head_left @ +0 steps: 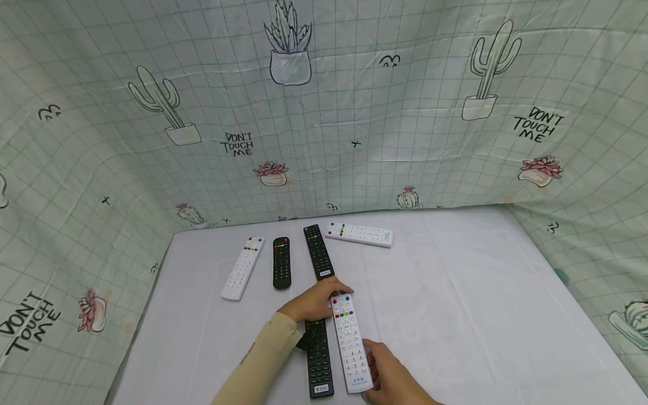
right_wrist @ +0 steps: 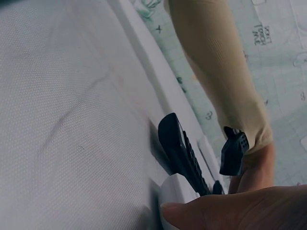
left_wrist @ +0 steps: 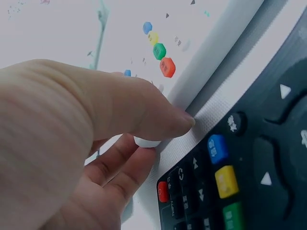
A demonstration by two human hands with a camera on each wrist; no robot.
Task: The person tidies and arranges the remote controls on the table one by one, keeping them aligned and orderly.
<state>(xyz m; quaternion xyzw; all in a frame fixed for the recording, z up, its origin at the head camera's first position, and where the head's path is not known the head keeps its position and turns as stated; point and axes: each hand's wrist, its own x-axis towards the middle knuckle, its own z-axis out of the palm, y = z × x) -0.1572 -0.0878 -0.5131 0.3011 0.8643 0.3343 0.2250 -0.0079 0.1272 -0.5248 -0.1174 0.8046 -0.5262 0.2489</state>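
Backdrop: A pale grid-patterned cloth (head_left: 334,112) is hung around the work area, printed with potted cacti, succulents and the words "DON'T TOUCH ME."
Tabletop: A white-covered table (head_left: 455,292) is framed by the cloth at the back and sides.
Sleeve: The left forearm is covered by a beige sleeve (head_left: 263,360).
Left hand: The upper end of a white remote control is pinched between thumb and fingers by the left hand (head_left: 319,298).
Right hand: The lower end of the same remote is gripped at its right side by the right hand (head_left: 392,374), fingers curled.
Held remote: The white remote control (head_left: 349,343) is held face up near the front edge, between the two hands; whether it is lifted cannot be told.
Near black remote: A long black remote (head_left: 320,365) is seen just left of it, its top partly hidden by the left wrist.
Outlying remotes: A slanted white remote (head_left: 243,269) is placed at left, a crosswise white remote (head_left: 359,234) at the back, and a second long black remote (head_left: 318,247) just beyond the left hand.
Compact remote: A rounded black remote (head_left: 282,263) is set between the slanted white one and the second black one.
Wrist device: A small black device (right_wrist: 233,153) is worn at the left cuff.
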